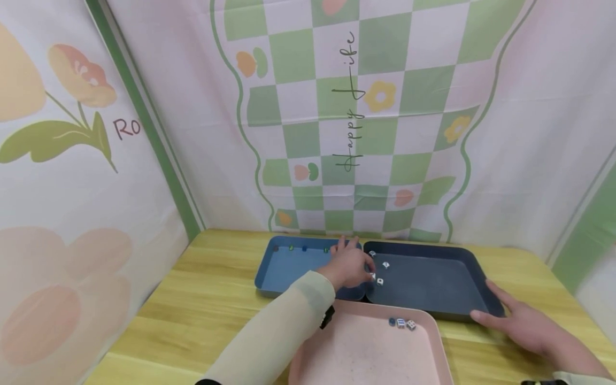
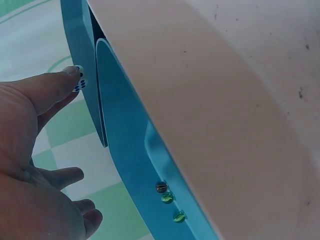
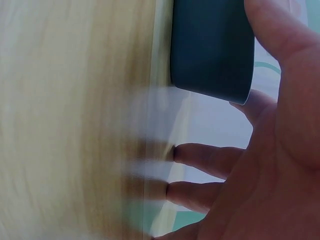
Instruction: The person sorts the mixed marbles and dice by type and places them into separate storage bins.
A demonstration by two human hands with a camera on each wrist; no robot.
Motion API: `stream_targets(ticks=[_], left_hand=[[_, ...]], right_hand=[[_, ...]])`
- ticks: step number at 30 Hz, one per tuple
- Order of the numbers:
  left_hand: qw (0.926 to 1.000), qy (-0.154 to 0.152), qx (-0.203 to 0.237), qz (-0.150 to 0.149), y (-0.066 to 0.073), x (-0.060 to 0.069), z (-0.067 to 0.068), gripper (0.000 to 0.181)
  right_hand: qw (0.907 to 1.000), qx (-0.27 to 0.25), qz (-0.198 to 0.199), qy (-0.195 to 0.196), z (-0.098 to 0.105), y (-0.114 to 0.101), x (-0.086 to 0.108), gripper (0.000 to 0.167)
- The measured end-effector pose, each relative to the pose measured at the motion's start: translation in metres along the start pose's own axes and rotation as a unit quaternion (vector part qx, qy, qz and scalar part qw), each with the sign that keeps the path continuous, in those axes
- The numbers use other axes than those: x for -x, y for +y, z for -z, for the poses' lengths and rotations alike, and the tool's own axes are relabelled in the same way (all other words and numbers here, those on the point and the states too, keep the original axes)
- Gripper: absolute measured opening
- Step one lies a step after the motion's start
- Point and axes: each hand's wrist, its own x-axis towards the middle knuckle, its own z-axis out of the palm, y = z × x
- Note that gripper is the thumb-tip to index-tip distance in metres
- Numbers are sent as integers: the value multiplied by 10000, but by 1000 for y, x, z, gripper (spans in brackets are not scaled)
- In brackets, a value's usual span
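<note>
Thumb and index finger of my left hand (image 1: 347, 266) pinch a white die (image 2: 80, 83) with dark pips, at the left side of the dark tray (image 1: 433, 283). The hand reaches over the right end of the blue tray (image 1: 260, 272), its other fingers spread apart. Inside the dark tray lie loose white dice, one (image 1: 380, 281) close to the fingertips and another (image 1: 386, 264) farther back. My right hand (image 1: 534, 326) touches the dark tray's near right corner, thumb and index finger on either side of it and the remaining fingers extended.
Small marbles (image 1: 291, 247) line the far side of the blue tray. A pink tray (image 1: 443, 347) stands in front, holding two dice (image 1: 411, 324) and a small dark blue piece (image 1: 392, 321) near its far right corner. A printed curtain (image 1: 332, 128) hangs behind the wooden table (image 1: 159, 326).
</note>
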Motion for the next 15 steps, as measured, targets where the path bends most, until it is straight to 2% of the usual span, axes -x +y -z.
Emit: stream_targets(ticks=[10,15], left_hand=[[10000,-58,63,-21,-1,-2,-2,5],[9999,-67,145,-29,-2,-3,-2,19]], right_hand=[[9998,135,10,117,0,-2,3,103],[9996,162,110,214,0,-6,6,100]])
